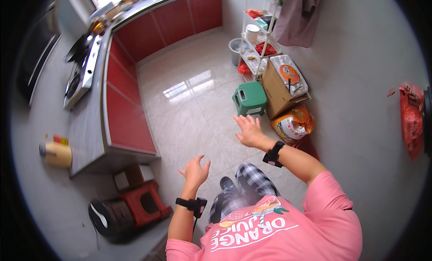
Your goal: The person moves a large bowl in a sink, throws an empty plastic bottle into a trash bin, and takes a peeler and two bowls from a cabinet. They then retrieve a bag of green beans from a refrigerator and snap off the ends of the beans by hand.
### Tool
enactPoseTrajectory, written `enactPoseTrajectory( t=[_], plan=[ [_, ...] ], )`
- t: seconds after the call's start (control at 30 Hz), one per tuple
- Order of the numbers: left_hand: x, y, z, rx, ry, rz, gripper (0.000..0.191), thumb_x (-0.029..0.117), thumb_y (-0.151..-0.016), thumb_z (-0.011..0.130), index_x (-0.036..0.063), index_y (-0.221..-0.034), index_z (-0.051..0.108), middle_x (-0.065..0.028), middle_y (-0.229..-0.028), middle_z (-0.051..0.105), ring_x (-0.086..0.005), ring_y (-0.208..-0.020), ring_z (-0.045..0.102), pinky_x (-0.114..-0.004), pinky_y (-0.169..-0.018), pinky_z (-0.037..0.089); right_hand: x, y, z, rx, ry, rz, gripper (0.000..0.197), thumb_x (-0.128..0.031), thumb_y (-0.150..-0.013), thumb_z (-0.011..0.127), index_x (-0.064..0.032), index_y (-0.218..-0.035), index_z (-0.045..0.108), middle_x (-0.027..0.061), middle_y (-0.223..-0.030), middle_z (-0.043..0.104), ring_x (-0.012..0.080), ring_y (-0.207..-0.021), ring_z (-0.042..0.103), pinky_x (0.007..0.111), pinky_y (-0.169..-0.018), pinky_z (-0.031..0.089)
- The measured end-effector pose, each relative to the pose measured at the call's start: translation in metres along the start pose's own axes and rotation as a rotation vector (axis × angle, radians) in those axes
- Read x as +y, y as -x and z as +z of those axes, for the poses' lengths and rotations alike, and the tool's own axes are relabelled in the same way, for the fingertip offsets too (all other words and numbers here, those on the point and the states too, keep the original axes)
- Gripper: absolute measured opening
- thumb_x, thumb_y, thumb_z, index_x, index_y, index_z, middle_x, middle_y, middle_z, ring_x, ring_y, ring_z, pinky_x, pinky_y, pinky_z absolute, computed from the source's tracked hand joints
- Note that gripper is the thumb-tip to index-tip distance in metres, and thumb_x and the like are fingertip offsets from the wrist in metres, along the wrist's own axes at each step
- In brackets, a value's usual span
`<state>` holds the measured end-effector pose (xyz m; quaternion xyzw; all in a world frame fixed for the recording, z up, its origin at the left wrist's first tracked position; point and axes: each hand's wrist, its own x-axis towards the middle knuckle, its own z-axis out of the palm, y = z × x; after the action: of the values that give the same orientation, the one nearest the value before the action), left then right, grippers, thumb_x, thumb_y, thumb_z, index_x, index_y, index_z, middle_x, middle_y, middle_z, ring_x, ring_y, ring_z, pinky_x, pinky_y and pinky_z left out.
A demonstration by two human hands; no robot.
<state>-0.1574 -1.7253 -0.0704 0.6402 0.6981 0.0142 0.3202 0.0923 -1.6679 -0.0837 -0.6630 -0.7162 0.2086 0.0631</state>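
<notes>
My left hand (195, 171) is raised over the tiled floor, fingers apart and holding nothing. Farther right, my right hand (249, 131) is also empty with spread fingers, just below a green plastic stool (253, 93) in the picture; it does not appear to touch it. Each wrist wears a black strap with a small device. Beside the stool stands a cardboard box (276, 92) with a white package on top. An orange and white printed bag (293, 124) lies against the box.
A red-fronted counter (125, 115) with a gas stove (82, 75) runs along the left. At lower left are a red stool (148, 203) and a dark appliance (111, 217). A white shelf rack (265, 36) and a grey bin (234, 51) stand at the back.
</notes>
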Motion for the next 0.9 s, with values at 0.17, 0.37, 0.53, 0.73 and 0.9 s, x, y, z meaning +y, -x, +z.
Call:
enactPoseTrajectory(
  t=[0.17, 0.37, 0.53, 0.73, 0.9],
  plan=[
    [0.091, -0.136, -0.044, -0.045, -0.075, 0.202, 0.041, 0.04, -0.08, 0.059, 0.015, -0.112, 0.059, -0.009, -0.116, 0.058, -0.0276, -0.116, 0.048, -0.073, -0.094, 0.012, 0.075, -0.108, -0.022, 0.032, -0.033, 0.22, 0.071, -0.028, -0.078, 0.061, -0.0147, -0.139, 0.026, 0.018, -0.138, 0.033, 0.0435, -0.127, 0.026, 0.062, -0.102, 0.018],
    [0.116, -0.305, -0.106, 0.014, -0.14, 0.085, 0.04, 0.04, -0.08, 0.059, 0.0143, -0.111, 0.06, -0.0071, -0.112, 0.061, -0.0277, -0.112, 0.051, -0.071, -0.094, 0.014, 0.11, -0.298, -0.058, 0.039, -0.1, 0.212, 0.069, -0.024, -0.078, 0.06, -0.0094, -0.137, 0.027, 0.0175, -0.135, 0.037, 0.0425, -0.126, 0.029, 0.061, -0.102, 0.02],
    [0.1, -0.413, -0.181, 0.023, -0.051, -0.079, 0.041, 0.041, -0.08, 0.059, 0.0137, -0.111, 0.06, -0.0071, -0.11, 0.063, -0.0286, -0.109, 0.054, -0.069, -0.095, 0.015, 0.091, -0.452, -0.088, 0.031, -0.121, 0.118, 0.065, -0.024, -0.079, 0.059, -0.0075, -0.135, 0.031, 0.0156, -0.13, 0.041, 0.0403, -0.124, 0.031, 0.06, -0.101, 0.022],
    [0.086, -0.581, -0.247, -0.112, -0.08, -0.256, 0.044, 0.04, -0.08, 0.059, 0.0127, -0.115, 0.058, -0.0099, -0.115, 0.06, -0.0302, -0.11, 0.054, -0.071, -0.096, 0.009, 0.085, -0.628, -0.109, 0.049, -0.121, 0.089, 0.064, -0.026, -0.079, 0.06, -0.008, -0.134, 0.033, 0.0154, -0.13, 0.042, 0.04, -0.124, 0.032, 0.059, -0.101, 0.024],
    [0.16, -0.762, -0.302, -0.074, -0.164, -0.048, 0.043, 0.041, -0.08, 0.059, 0.0144, -0.114, 0.058, -0.0074, -0.112, 0.062, -0.0278, -0.109, 0.055, -0.068, -0.096, 0.015, 0.112, -0.751, -0.154, 0.101, -0.158, 0.165, 0.064, -0.024, -0.079, 0.06, -0.0082, -0.134, 0.033, 0.0168, -0.132, 0.041, 0.041, -0.124, 0.033, 0.057, -0.101, 0.024]
  ],
)
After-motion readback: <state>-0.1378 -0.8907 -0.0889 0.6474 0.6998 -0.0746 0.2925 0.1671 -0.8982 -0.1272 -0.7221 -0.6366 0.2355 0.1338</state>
